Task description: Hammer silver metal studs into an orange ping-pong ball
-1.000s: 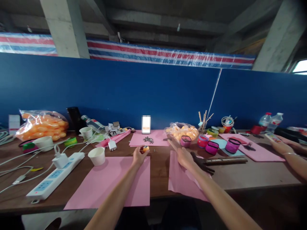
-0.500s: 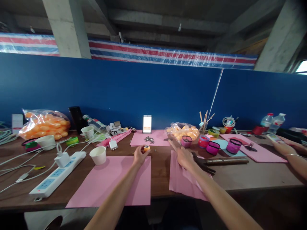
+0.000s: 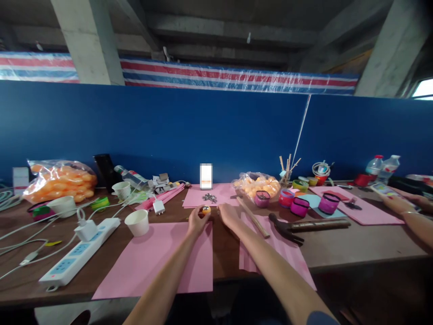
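My left hand [image 3: 197, 220] rests just beyond the far edge of a pink sheet [image 3: 158, 257]. Its thumb and fingers pinch a small orange ball [image 3: 206, 210] with shiny metal on top. Close to its right, my right hand [image 3: 228, 215] is low over the brown table with fingers curled together; anything in them is hidden. A wooden-handled tool [image 3: 254, 220] lies right of that hand, partly on another pink sheet [image 3: 280, 259]. Beyond both hands, several small metal pieces [image 3: 209, 197] are heaped on a third pink sheet [image 3: 191, 195].
A claw hammer [image 3: 314, 224] lies to the right. Behind it stand small purple containers [image 3: 299, 207] and a bag of orange balls [image 3: 259, 184]. On the left are a paper cup [image 3: 137, 223], a power strip [image 3: 81, 253] and cables. At far right, another person's hand [image 3: 397, 205] holds a phone.
My right hand has let go of the wooden-handled tool and moved left, close to my left hand. The tool now lies on the table. My left hand keeps the orange ball in nearly the same spot.
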Demonstrator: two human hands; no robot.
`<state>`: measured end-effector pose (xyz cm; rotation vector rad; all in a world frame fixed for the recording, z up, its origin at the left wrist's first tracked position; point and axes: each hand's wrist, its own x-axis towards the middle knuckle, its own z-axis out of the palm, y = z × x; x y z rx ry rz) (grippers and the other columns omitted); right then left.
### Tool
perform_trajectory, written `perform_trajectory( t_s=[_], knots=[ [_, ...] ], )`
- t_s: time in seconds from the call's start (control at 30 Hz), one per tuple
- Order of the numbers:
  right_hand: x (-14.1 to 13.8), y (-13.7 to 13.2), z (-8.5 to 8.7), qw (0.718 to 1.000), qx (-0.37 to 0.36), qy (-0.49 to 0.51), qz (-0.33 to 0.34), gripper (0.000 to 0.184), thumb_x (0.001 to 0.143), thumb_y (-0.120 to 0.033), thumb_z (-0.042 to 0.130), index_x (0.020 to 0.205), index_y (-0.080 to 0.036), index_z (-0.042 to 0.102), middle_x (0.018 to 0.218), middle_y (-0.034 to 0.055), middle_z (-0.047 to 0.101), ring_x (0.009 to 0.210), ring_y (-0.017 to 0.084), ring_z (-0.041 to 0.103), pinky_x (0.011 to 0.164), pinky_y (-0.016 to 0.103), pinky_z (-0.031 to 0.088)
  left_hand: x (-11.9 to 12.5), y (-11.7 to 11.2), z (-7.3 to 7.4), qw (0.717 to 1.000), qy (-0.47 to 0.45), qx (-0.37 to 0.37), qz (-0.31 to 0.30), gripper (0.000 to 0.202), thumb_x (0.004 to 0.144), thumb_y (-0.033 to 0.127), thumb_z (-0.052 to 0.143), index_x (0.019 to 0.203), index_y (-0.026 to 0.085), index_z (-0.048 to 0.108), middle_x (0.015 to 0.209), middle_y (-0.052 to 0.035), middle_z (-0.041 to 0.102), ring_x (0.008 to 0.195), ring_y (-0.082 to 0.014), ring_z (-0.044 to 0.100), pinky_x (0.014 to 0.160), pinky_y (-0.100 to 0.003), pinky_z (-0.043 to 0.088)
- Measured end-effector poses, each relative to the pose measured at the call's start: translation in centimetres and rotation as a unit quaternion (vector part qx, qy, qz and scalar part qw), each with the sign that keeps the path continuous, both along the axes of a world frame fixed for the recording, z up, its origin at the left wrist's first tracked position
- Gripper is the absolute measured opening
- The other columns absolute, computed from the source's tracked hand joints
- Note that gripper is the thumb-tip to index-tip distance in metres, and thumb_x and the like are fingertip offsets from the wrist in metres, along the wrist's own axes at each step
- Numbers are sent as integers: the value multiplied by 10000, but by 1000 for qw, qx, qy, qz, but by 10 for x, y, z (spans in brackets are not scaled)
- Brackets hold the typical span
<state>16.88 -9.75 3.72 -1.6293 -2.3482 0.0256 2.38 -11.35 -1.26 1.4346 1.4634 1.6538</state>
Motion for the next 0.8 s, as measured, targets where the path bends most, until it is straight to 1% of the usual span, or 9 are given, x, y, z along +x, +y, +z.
perform_trajectory(
  t_s=[0.07, 0.17, 0.27, 0.43, 0.5, 0.63, 0.8],
  knots=[
    [-5, 2, -8, 1000, 12, 4, -1, 222, 821, -137, 421, 894, -132, 631, 911, 123, 632, 827, 189, 572, 680, 244, 386, 0, -1, 1, 1000, 3, 6, 0, 399, 570, 205, 670, 961, 166, 599, 879, -49, 637, 649, -126, 596, 605, -248, 500],
    [-4, 1, -19, 999, 32, 15, -3, 249, 841, -151, 393, 918, -130, 628, 930, 127, 619, 871, 202, 555, 706, 255, 384, 0, -2, 3, 1000, 6, 8, 2, 404, 557, 188, 671, 953, 166, 595, 865, -40, 642, 652, -125, 604, 618, -241, 497],
    [-1, 1, -25, 999, 42, 29, 0, 247, 842, -163, 393, 886, -137, 635, 910, 115, 619, 871, 205, 551, 707, 257, 382, 2, -3, 4, 1000, 14, 7, 3, 409, 560, 217, 677, 955, 165, 589, 868, -43, 644, 682, -129, 609, 642, -240, 494],
    [1, 3, -29, 997, 58, 52, 1, 246, 849, -175, 383, 867, -137, 625, 886, 112, 626, 843, 201, 554, 694, 258, 371, 1, -3, 3, 999, 39, 2, -6, 364, 635, 339, 627, 956, 171, 594, 839, -41, 638, 661, -136, 602, 613, -251, 491],
    [1, 3, -31, 996, 64, 61, -1, 248, 856, -186, 372, 868, -141, 616, 875, 108, 631, 824, 198, 556, 687, 260, 365, 0, -2, 3, 999, 45, -2, -7, 363, 658, 363, 602, 964, 169, 594, 811, -42, 635, 646, -140, 599, 597, -257, 487],
    [2, 0, -31, 994, 75, 77, 5, 226, 849, -198, 376, 869, -158, 597, 877, 90, 632, 803, 185, 552, 672, 251, 354, -1, -1, 2, 999, 49, 1, -8, 347, 647, 324, 612, 960, 176, 595, 825, -39, 638, 666, -139, 598, 625, -256, 482],
    [4, -4, -28, 991, 96, 92, 25, 164, 794, -161, 425, 864, -173, 574, 863, 64, 619, 822, 177, 524, 680, 242, 341, 1, 0, 1, 999, 42, 17, -14, 362, 609, 234, 638, 964, 182, 588, 878, -41, 641, 697, -135, 602, 659, -258, 483]
  ],
)
